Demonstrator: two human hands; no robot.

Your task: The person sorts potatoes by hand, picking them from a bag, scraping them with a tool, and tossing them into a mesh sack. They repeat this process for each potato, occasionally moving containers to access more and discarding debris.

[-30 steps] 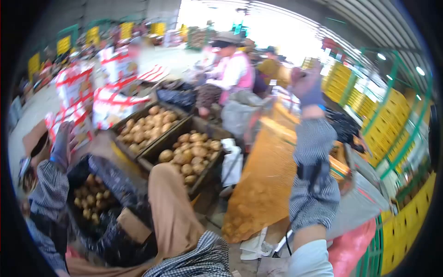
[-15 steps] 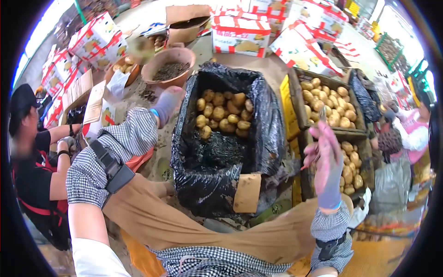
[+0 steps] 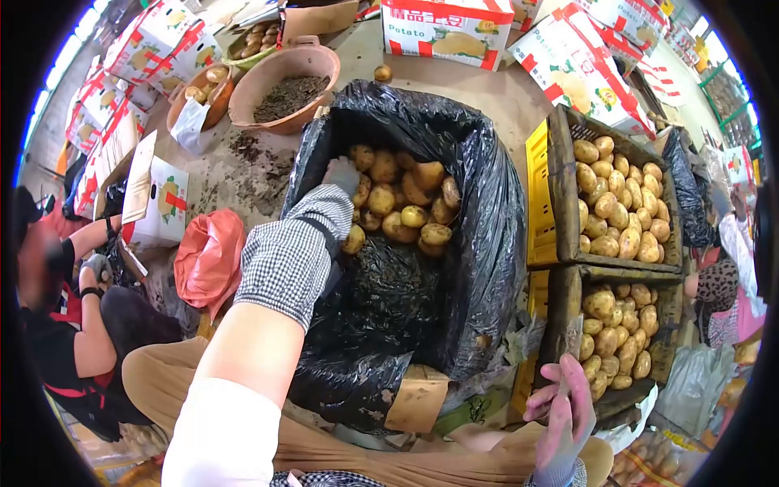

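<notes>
My left hand (image 3: 342,174), in a grey glove, reaches into a box lined with black plastic (image 3: 495,243). Its fingers curl down at the left edge of a pile of potatoes (image 3: 398,223) and are partly hidden. My gloved right hand (image 3: 565,412) is raised at the lower right, closed on a small knife (image 3: 573,337) whose blade points up and away from me. Just beyond that hand stands a crate (image 3: 560,312) filled with potatoes.
Another potato crate (image 3: 557,154) stands behind the nearer one. Beyond the box are a clay basin of soil (image 3: 243,81), a smaller bowl with potatoes (image 3: 223,99) and printed potato cartons (image 3: 446,32). A red bag (image 3: 209,258) lies left; co-workers sit on both sides.
My left hand has moved from outside the box's left side into it, down to the potatoes. The right hand has lowered with the knife. A blurred round thing above the basins is gone.
</notes>
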